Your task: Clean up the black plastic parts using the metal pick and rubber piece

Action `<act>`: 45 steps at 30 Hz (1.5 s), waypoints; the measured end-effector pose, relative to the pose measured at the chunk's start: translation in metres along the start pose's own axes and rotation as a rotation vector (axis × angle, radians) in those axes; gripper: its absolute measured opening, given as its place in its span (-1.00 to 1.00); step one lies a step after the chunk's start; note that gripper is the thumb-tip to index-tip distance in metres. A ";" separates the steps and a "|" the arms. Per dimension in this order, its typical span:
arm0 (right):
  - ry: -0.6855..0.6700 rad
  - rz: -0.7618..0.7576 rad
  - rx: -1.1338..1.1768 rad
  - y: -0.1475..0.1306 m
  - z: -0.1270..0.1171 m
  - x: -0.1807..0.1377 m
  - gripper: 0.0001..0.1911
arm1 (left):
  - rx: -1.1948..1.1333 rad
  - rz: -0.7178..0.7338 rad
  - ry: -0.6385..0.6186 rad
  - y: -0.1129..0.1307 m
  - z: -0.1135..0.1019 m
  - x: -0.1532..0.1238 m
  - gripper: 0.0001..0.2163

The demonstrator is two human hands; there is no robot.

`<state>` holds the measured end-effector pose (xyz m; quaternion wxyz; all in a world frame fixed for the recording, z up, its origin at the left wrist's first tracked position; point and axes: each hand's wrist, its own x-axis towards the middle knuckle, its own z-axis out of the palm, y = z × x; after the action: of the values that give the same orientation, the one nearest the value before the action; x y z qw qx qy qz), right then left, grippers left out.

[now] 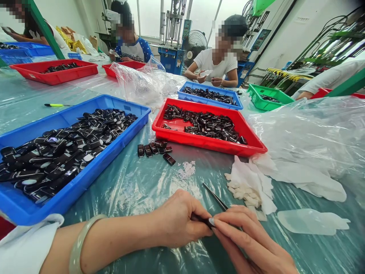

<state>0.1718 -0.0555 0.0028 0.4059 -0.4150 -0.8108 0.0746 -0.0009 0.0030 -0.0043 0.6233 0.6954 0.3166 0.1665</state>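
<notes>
My left hand (176, 220) is closed around a small glossy black part (205, 220) with a pale oval window. My right hand (251, 243) pinches a thin dark pick (215, 197) whose tip points up and away, and its fingertips touch the same part. Both hands meet low in the view above the plastic-covered table (137, 186). A short row of the same black parts (154, 149) lies on the table ahead, between a blue tray (85, 175) piled with parts and a red tray (205, 142) holding several more.
White cloth scraps (251, 184), a pale flake pile (186, 169) and a clear glove (312, 221) lie to the right, beside a large crumpled plastic bag (310, 133). Other people sit across the table with more trays (209, 95). A green pen (55, 105) lies at left.
</notes>
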 end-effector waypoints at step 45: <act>-0.141 0.077 -0.057 0.007 -0.003 -0.009 -0.43 | -0.530 -0.274 -0.090 0.012 -0.004 0.007 -0.55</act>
<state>0.1813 -0.0579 -0.0038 0.3327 -0.4512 -0.8225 0.0961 0.0048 0.0103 0.0066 0.8132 0.4660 0.3249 0.1265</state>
